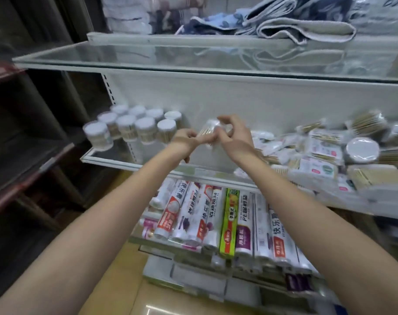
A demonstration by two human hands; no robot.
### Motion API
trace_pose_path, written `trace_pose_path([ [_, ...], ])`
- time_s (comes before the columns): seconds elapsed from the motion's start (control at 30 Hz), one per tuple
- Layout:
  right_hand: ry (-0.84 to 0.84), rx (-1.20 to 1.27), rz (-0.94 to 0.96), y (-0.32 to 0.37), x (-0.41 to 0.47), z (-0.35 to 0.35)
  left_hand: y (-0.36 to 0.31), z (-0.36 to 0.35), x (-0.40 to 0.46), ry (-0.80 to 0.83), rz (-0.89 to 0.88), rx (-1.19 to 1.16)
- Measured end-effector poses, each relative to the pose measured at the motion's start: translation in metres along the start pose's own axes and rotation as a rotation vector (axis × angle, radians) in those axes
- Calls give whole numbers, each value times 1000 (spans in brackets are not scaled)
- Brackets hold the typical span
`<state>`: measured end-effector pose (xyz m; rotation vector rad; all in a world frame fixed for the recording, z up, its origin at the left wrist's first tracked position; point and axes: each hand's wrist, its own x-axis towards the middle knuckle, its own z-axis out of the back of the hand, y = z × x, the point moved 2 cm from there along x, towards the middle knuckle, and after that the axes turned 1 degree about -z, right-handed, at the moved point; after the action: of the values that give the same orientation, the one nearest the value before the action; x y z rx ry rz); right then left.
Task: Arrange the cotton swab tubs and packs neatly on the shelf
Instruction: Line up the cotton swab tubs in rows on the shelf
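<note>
Fingers (pixel 225 123) of your right hand (pixel 233 137) curl round one cotton swab tub (pixel 210 130) at frame centre, above the shelf (pixel 193 172); your left hand (pixel 189 138) pinches its near end. Placement is in hand. Next, seat it upright beside the tub rows (pixel 134 125), centre left.

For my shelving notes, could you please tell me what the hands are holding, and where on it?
Both hands grip one clear plastic cotton swab tub, tilted: the right hand around its white-lidded upper end, the left hand at its lower end.
</note>
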<state>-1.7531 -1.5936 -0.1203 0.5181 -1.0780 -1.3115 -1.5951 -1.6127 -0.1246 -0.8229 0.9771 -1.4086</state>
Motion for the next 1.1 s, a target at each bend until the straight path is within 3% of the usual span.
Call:
trace_pose_path([
  [0.17, -58, 8, -75, 17, 4, -51, 30, 39, -2, -1, -23, -169],
  [0.37, -160, 59, -69, 38, 11, -106, 72, 84, 1, 159, -118, -284],
  [0.77, -167, 304, -248, 61, 7, -179, 107, 131, 5, 56, -264, -366],
  [1.1, -126, 417, -375, 58, 2, -169, 125, 137, -2, 10, -325, -368],
])
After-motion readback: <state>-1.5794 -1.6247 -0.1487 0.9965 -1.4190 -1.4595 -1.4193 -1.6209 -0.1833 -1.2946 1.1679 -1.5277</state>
